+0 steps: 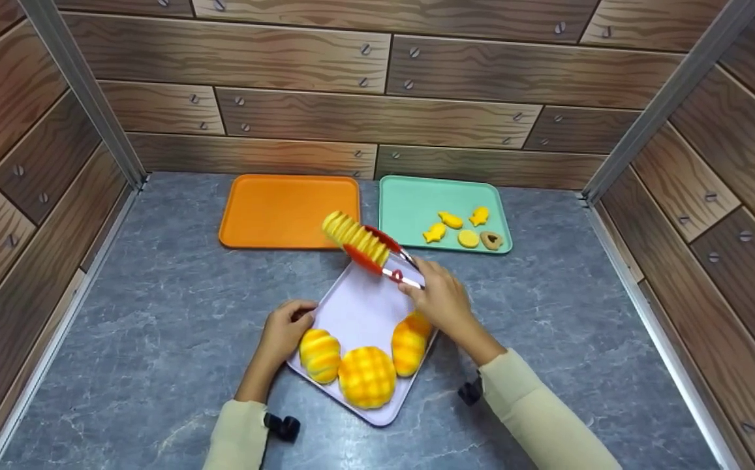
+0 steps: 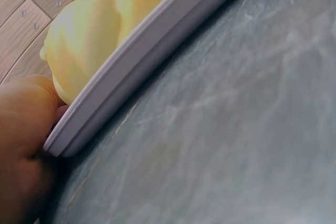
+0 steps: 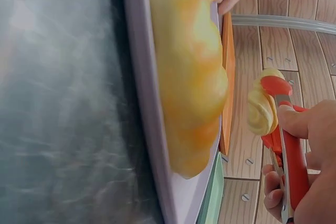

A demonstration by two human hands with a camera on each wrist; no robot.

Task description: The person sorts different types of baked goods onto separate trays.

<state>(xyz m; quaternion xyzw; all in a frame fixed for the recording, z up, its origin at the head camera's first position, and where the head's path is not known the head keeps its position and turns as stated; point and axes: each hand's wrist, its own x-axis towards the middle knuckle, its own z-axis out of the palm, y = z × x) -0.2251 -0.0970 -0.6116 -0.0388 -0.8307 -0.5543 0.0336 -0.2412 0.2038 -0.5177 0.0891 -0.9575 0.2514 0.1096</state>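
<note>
The head view gives me the whole spread: an orange tray (image 1: 286, 212) and a green tray (image 1: 410, 202) at the back of the surface (image 1: 155, 313), the latter bearing small fish-shaped pieces (image 1: 434, 232), a yellow disc (image 1: 468, 239) and a biscuit (image 1: 498, 242). The left wrist view catches none of that, only the left-hand grip (image 1: 286, 328) closed on the lavender tray (image 1: 361, 303) at its rim, close by the striped bun (image 1: 319, 356). Up close, the right wrist view reveals the red handle that the right-hand grip (image 1: 441, 297) covers from above: thumb and fingers curl round the tongs (image 1: 365, 260), parted just enough to pinch the ridged roll (image 1: 354, 235). That roll sits out beyond the fingers, ahead and leftward, raised near the lavender tray's far corner.
</note>
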